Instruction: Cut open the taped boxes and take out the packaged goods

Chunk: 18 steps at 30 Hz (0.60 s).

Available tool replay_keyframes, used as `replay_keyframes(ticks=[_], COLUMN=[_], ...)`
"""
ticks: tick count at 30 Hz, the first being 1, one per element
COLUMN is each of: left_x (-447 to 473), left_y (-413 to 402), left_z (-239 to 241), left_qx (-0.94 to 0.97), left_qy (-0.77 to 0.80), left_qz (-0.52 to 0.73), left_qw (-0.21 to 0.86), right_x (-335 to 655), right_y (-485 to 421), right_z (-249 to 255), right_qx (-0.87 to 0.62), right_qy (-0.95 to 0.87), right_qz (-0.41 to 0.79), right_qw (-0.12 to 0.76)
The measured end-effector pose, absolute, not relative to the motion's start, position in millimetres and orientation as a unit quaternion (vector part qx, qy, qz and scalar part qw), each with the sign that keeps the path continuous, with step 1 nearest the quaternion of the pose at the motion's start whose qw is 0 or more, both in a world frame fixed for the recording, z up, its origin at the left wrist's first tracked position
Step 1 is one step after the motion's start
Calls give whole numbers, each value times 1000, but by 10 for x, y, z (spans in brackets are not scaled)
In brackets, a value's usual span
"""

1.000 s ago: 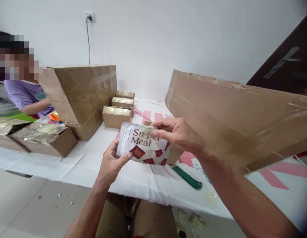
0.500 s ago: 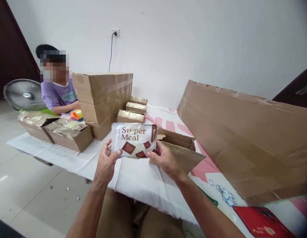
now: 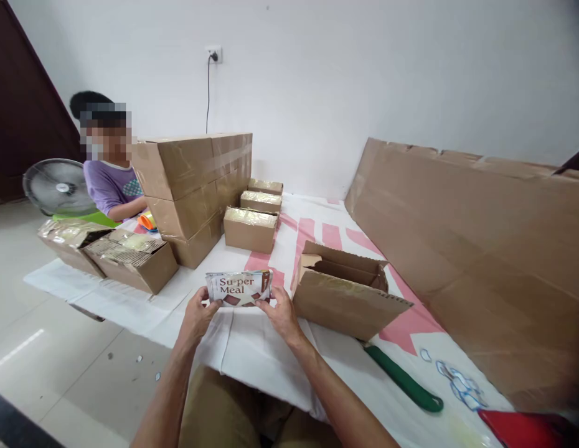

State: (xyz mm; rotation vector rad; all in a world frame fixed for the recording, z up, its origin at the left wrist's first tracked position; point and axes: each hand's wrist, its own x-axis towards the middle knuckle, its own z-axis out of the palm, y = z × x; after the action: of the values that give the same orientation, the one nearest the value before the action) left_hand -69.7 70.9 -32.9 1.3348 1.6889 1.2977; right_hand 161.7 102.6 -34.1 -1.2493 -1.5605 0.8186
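A white "Su-per Meal" pouch (image 3: 239, 287) with dark red squares is held low over the table's near edge, tilted flat. My left hand (image 3: 198, 315) grips its left end and my right hand (image 3: 281, 312) grips its right end, fingers closed on it. Just right of the pouch stands an open, empty-looking cardboard box (image 3: 345, 290) with its flaps up.
A stack of sealed cartons (image 3: 191, 186), small filled boxes (image 3: 249, 228) and open boxes (image 3: 131, 258) stand left. A large flat cardboard sheet (image 3: 480, 249) leans at right. A green-handled tool (image 3: 401, 386) lies near the front edge. Another person (image 3: 112, 180) sits far left by a fan (image 3: 60, 186).
The pouch has dropped lower and tipped flatter, away from the camera. My right hand shifted from its top edge to its right end. The view has pulled back, showing the whole open box.
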Motion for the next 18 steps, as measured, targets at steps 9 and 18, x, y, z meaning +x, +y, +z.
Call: replay_keyframes(ticks=[9,18], left_x=[-886,-783], left_y=[1999,3131], left_z=[-449,-672], left_qx=[531,545], left_qy=[693,689], left_qz=[432,414], left_qw=[226,240], right_x=[1243,1210], right_y=[2010,2892], right_z=[-696,-923], right_qx=[-579,-612], right_qy=[-585,-526], right_qz=[266,252], right_qw=[502,534])
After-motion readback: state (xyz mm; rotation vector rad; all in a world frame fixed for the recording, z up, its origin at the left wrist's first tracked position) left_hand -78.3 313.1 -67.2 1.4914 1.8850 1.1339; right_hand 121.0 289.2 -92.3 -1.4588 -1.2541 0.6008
